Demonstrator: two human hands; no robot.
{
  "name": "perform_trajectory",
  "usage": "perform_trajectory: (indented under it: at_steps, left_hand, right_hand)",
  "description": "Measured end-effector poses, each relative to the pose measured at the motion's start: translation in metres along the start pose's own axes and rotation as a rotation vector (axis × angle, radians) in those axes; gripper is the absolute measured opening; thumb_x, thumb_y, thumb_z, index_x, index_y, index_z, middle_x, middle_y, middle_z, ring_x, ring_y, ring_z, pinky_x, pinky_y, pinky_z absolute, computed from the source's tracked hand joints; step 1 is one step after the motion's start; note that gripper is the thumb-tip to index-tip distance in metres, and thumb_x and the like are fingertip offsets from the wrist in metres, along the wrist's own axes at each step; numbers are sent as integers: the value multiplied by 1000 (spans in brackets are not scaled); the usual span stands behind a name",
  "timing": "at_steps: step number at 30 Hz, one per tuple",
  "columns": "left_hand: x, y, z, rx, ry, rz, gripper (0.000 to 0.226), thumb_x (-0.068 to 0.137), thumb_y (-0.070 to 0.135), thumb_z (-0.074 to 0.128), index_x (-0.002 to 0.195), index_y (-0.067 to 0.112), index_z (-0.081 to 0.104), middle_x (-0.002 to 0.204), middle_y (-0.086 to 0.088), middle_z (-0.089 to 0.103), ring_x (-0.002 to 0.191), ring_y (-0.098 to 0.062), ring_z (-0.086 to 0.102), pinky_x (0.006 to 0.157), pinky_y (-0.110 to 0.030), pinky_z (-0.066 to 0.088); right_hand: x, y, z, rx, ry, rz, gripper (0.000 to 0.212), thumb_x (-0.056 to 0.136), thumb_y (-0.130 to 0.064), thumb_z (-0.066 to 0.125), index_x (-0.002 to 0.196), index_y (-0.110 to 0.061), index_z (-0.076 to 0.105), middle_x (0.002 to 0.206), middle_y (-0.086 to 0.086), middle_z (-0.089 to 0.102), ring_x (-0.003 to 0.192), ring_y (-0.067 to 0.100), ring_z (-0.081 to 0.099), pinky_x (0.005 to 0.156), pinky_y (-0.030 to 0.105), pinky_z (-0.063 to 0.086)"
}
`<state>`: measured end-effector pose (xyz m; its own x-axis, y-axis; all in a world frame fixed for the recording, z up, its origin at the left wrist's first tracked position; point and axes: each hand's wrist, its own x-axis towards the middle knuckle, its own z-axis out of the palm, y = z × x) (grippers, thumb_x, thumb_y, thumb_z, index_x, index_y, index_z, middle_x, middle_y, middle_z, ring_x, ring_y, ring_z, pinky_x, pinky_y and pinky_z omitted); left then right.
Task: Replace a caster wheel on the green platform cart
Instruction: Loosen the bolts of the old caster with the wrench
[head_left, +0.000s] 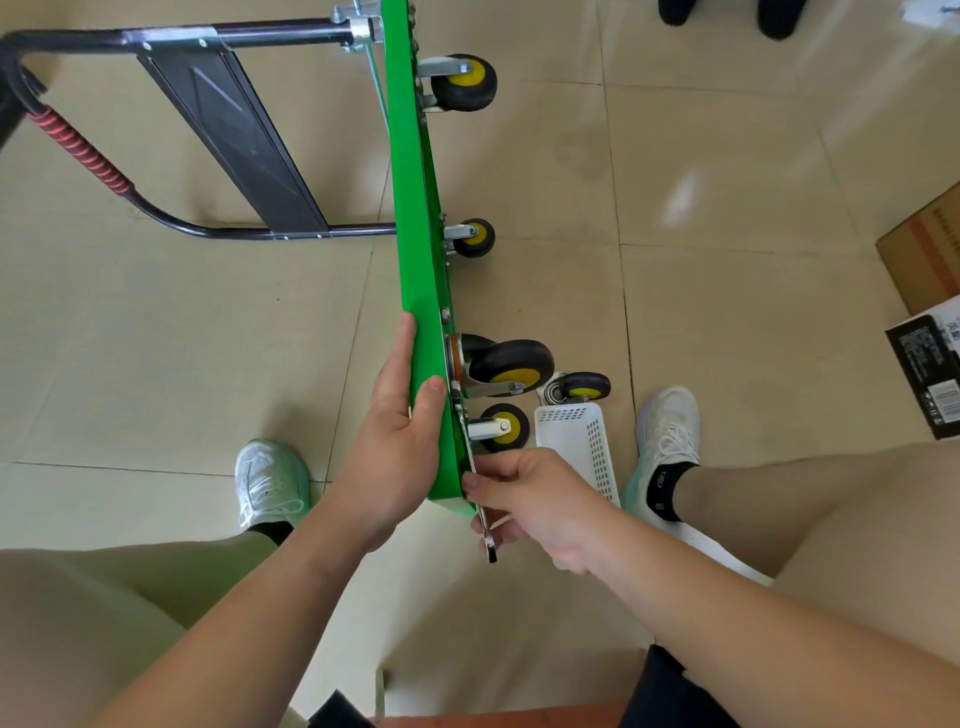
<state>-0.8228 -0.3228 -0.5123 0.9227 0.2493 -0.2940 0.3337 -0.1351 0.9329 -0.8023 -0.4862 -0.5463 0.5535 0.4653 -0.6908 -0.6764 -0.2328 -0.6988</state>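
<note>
The green cart (415, 234) stands on its side on the tile floor (727, 182), with its wheels sticking out to the right. The left hand (400, 441) grips its near edge. The right hand (540, 499) holds a wrench (485, 535) tight against the underside, just by the nearest wheel (501, 427). A loose wheel (584, 387) (black with yellow) lies beside a white basket (582, 447), near the right shoe (667, 431).

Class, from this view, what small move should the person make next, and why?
Probably swing the flat silver wrench, gripped by the right hand, to work the mounting of the nearest black-and-yellow caster wheel; the left hand steadies the tipped green platform cart.
</note>
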Motion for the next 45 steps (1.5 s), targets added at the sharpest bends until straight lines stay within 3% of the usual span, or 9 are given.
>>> perform_trajectory:
  at_steps: [3, 7, 11, 15, 17, 29, 36, 40, 45]
  left_hand:
    - [-1, 1, 1, 10, 2, -4, 61, 93, 59, 40, 143, 81, 12, 161, 18, 41, 137, -17, 54, 112, -48, 48]
    - [-1, 3, 2, 12, 9, 2, 59, 93, 58, 40, 138, 84, 13, 161, 20, 41, 141, -14, 50, 116, -47, 44]
    - [0, 3, 2, 20, 4, -9, 58, 92, 60, 40, 138, 85, 13, 161, 20, 41, 143, -16, 49, 117, -48, 43]
    - [0, 3, 0, 14, -5, -18, 59, 90, 64, 40, 136, 87, 11, 161, 17, 41, 141, -20, 51, 116, -50, 45]
    - [-1, 2, 1, 14, -5, -14, 58, 91, 62, 40, 135, 88, 11, 161, 19, 39, 142, -19, 50, 116, -49, 44]
    - [1, -1, 1, 11, 3, 10, 61, 87, 68, 41, 139, 84, 12, 162, 20, 39, 146, -16, 45, 120, -48, 39]
    - [2, -1, 1, -18, 2, 10, 62, 83, 71, 43, 135, 87, 14, 161, 19, 41, 146, -16, 47, 120, -48, 40]
    - [2, -2, 2, -28, 0, 20, 61, 83, 69, 43, 135, 86, 15, 161, 21, 40, 145, -15, 47, 120, -47, 40]
    - [2, -1, 2, -25, 2, 14, 60, 85, 67, 43, 135, 85, 16, 161, 21, 40, 144, -12, 48, 119, -45, 41]
  right_hand:
    - [18, 13, -5, -71, 53, 34, 32, 92, -4, 68, 123, -10, 68, 95, 7, 72, 69, 19, 66, 62, 30, 59]
    - [46, 28, -13, -162, 121, -1, 44, 89, -3, 72, 132, -6, 64, 117, 6, 73, 100, 17, 70, 87, 26, 56]
    - [41, 26, -26, -212, 153, -20, 37, 88, -3, 73, 124, -12, 70, 103, -1, 76, 81, 4, 65, 74, 14, 50]
    - [16, 34, -23, -223, 143, 63, 26, 88, -9, 75, 111, -22, 76, 72, -9, 72, 66, 12, 64, 78, 40, 58]
    - [6, 36, -17, -163, 120, 74, 30, 89, -7, 73, 118, -14, 73, 67, -8, 69, 61, 14, 62, 73, 40, 58]
    - [-22, 0, 6, 92, 9, 69, 10, 91, -6, 70, 98, -11, 75, 81, 8, 64, 60, 20, 64, 57, 35, 57]
    - [-25, -1, 8, 130, 78, 55, 15, 90, -12, 72, 104, -9, 76, 76, 3, 68, 58, 18, 63, 59, 36, 57]
    - [-23, -7, 8, 140, 86, 31, 21, 91, -13, 72, 110, -5, 74, 85, 9, 68, 56, 16, 63, 51, 27, 53]
    - [-9, -10, 5, 124, 55, 31, 20, 93, -15, 70, 110, -6, 74, 94, 13, 72, 61, 18, 65, 57, 30, 57]
